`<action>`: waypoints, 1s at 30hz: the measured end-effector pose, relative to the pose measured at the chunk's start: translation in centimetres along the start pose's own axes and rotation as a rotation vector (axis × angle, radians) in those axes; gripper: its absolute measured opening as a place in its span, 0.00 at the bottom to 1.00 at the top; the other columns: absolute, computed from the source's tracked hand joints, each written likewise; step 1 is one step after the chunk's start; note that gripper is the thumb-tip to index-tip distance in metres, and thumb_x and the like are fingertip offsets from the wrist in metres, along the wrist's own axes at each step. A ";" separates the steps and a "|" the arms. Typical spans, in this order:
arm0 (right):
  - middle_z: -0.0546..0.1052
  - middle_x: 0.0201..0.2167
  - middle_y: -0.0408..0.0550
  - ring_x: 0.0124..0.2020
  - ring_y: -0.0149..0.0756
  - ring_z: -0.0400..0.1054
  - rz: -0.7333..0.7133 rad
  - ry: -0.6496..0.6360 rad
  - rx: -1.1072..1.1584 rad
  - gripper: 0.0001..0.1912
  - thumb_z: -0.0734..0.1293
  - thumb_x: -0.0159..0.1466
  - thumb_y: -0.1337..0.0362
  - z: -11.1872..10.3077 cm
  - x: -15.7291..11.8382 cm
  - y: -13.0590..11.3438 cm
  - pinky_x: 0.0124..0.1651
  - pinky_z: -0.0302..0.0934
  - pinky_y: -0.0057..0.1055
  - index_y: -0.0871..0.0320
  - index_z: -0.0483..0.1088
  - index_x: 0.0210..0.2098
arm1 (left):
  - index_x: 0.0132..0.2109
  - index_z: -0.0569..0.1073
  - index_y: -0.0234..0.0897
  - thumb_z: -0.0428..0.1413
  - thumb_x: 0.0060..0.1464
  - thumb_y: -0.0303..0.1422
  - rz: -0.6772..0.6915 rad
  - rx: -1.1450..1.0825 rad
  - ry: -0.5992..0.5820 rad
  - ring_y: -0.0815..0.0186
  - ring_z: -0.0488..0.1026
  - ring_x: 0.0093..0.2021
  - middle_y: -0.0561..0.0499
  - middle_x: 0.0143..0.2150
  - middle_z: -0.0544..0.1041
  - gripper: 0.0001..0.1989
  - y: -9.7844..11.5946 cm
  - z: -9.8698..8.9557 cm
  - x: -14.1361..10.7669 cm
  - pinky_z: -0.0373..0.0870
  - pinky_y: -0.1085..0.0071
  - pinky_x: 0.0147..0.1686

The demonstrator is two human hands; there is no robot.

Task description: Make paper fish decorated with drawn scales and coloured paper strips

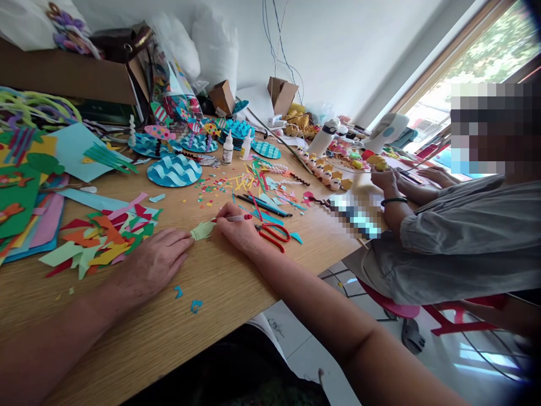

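My right hand (238,228) is closed in a writing grip around a red-and-white marker (239,217). Its tip end lies over a small pale green paper cutout (202,230) that carries dark marks. My left hand (163,255) rests flat on the table, fingertips at the left edge of that cutout. Just right of my right hand are red-handled scissors (276,235), partly behind my wrist. Dark pens (264,206) lie beyond it. A heap of coloured paper scraps (101,239) spreads beyond my left hand, and two blue scraps (196,305) lie nearer me.
Blue wavy paper discs (174,171), a glue bottle (227,149) and confetti-like bits (211,189) stand or lie farther back. Coloured sheets (38,225) are stacked at the left. On the right, a co-worker in a grey sleeve (456,220) works beside a white bottle (323,138).
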State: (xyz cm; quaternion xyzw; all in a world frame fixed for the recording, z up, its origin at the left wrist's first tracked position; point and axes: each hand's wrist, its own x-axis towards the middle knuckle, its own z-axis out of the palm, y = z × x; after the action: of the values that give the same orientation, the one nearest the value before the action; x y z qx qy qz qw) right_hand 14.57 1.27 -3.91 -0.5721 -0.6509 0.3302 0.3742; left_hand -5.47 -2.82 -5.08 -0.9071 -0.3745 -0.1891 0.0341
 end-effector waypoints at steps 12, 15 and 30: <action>0.64 0.19 0.37 0.24 0.27 0.59 -0.024 0.013 0.062 0.02 0.59 0.51 0.69 0.1 -0.4 -0.1 0.26 0.51 0.24 0.57 0.62 0.24 | 0.44 0.74 0.29 0.39 0.61 0.33 0.044 0.020 0.027 0.56 0.70 0.45 0.41 0.43 0.75 0.20 0.0 0.0 0.2 0.69 0.59 0.45; 0.65 0.20 0.37 0.23 0.27 0.58 -0.096 -0.048 0.119 0.02 0.58 0.51 0.68 0.4 -1.0 -0.2 0.26 0.51 0.24 0.57 0.62 0.25 | 0.45 0.74 0.29 0.40 0.61 0.33 0.016 -0.006 0.015 0.56 0.70 0.45 0.40 0.44 0.75 0.20 0.2 -0.1 0.1 0.69 0.59 0.45; 0.68 0.22 0.37 0.23 0.25 0.59 -0.151 -0.141 0.022 0.02 0.61 0.54 0.65 1.2 -1.4 -0.1 0.25 0.52 0.23 0.57 0.64 0.27 | 0.46 0.72 0.31 0.42 0.60 0.32 -0.008 -0.068 -0.005 0.57 0.68 0.46 0.41 0.45 0.73 0.17 0.1 0.2 0.0 0.68 0.59 0.47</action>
State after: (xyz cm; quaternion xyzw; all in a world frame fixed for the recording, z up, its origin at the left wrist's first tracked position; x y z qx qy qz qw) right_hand 13.57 -0.16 -4.63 -0.4926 -0.7131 0.3477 0.3577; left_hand -5.36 -2.81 -5.22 -0.9066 -0.3717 -0.1997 0.0015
